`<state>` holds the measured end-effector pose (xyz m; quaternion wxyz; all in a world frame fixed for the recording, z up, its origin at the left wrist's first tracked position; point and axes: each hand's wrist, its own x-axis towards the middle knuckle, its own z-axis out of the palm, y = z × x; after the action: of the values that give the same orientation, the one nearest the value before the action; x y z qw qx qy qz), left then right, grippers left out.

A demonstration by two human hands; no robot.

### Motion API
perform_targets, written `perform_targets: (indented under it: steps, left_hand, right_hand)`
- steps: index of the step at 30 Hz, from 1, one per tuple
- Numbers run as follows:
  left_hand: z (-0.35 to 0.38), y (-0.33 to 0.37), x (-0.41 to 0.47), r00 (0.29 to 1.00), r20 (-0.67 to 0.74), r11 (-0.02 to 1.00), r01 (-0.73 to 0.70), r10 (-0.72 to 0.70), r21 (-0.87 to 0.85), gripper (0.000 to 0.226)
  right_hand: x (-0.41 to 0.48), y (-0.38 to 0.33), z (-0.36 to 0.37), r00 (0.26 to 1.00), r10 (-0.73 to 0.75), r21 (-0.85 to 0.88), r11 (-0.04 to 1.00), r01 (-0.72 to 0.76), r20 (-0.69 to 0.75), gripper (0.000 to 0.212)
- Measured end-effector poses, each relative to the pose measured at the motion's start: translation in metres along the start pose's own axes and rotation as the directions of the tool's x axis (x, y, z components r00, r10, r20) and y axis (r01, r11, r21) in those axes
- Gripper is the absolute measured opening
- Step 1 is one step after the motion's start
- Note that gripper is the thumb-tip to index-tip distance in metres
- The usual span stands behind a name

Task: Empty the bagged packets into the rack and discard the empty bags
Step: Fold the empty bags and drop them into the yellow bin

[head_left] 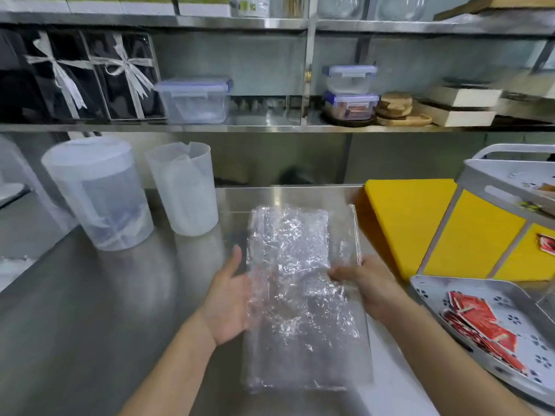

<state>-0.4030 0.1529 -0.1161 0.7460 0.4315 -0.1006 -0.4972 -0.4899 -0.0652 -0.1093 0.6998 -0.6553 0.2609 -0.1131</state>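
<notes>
A clear, crinkled plastic bag (300, 292) with nothing inside it is held flat above the steel counter (120, 295), between both hands. My left hand (231, 298) lies against the bag's left edge with its fingers straight and the thumb up. My right hand (365, 280) pinches the right edge, fingers curled onto the plastic. At the right stands a white tiered rack (486, 181); its lowest tray (426, 288) holds several red packets (477, 322). One more red packet (546, 243) shows on the yellow board behind the rack.
Two translucent plastic jugs (99, 193) (183, 187) stand at the back left of the counter. A yellow cutting board (414, 217) lies under the rack. Lidded plastic boxes (195, 99) and black ribboned gift boxes (90, 76) fill the shelf above.
</notes>
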Motion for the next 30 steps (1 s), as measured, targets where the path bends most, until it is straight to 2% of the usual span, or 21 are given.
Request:
perform_targets:
  steps: [3,4,6,8,10,13,15,19,23,24,25,26,30]
  left_hand:
    - [0.005,-0.01,0.004,0.957,-0.268,0.914,0.008,0.11,0.405,0.066]
    - [0.009,-0.012,0.006,0.932,-0.322,0.876,0.011,0.165,0.482,0.057]
    - [0.012,-0.015,0.011,0.875,-0.415,0.865,-0.008,0.249,0.502,0.037]
    - [0.009,-0.014,0.013,0.835,-0.472,0.89,-0.046,0.283,0.453,0.03]
    - [0.006,-0.012,0.01,0.831,-0.466,0.89,-0.071,0.303,0.451,0.027]
    - [0.004,-0.012,0.009,0.832,-0.44,0.869,-0.097,0.338,0.485,0.025]
    - [0.005,-0.011,0.009,0.823,-0.43,0.847,-0.109,0.371,0.521,0.023]
    - [0.003,-0.004,0.006,0.831,-0.384,0.825,-0.149,0.403,0.545,0.016]
    - [0.0,-0.003,0.002,0.849,-0.342,0.83,-0.181,0.403,0.527,0.015]
    - [0.001,-0.003,0.002,0.861,-0.324,0.827,-0.176,0.392,0.533,0.015]
    - [0.0,-0.004,0.003,0.87,-0.315,0.835,-0.175,0.378,0.521,0.017]
    - [0.0,-0.004,0.005,0.87,-0.322,0.846,-0.177,0.373,0.502,0.021]
    - [0.002,-0.007,0.012,0.805,-0.377,0.79,-0.174,0.458,0.588,0.039]
  right_hand:
    - [0.001,0.003,0.0,1.0,-0.028,-0.029,0.999,0.028,-0.014,0.012]
    - [0.002,0.004,-0.001,1.0,-0.025,-0.007,1.0,0.024,-0.003,0.011]
    - [0.002,0.005,-0.004,0.998,-0.011,0.066,0.998,0.006,0.068,0.016]
    - [0.001,0.007,-0.01,0.977,0.0,0.117,0.993,-0.025,0.214,0.032]
    - [0.0,0.012,-0.019,0.94,0.039,0.098,0.992,-0.077,0.338,0.045]
    - [0.0,0.02,-0.029,0.912,0.052,0.029,0.997,-0.07,0.406,0.03]
    - [-0.001,0.021,-0.032,0.908,0.041,0.006,0.999,-0.048,0.417,0.022]
    - [0.002,0.025,-0.038,0.933,-0.005,-0.047,0.999,0.023,0.359,0.026]
    - [0.002,0.03,-0.049,0.943,-0.143,0.014,0.989,0.146,0.299,0.012]
    - [0.003,0.033,-0.053,0.94,-0.172,0.021,0.985,0.174,0.293,0.021]
    - [0.001,0.033,-0.056,0.941,-0.16,0.037,0.987,0.156,0.299,0.03]
    - [0.001,0.034,-0.06,0.937,-0.137,0.065,0.99,0.123,0.32,0.031]
    - [-0.003,0.033,-0.071,0.904,-0.139,0.189,0.98,0.066,0.404,0.02]
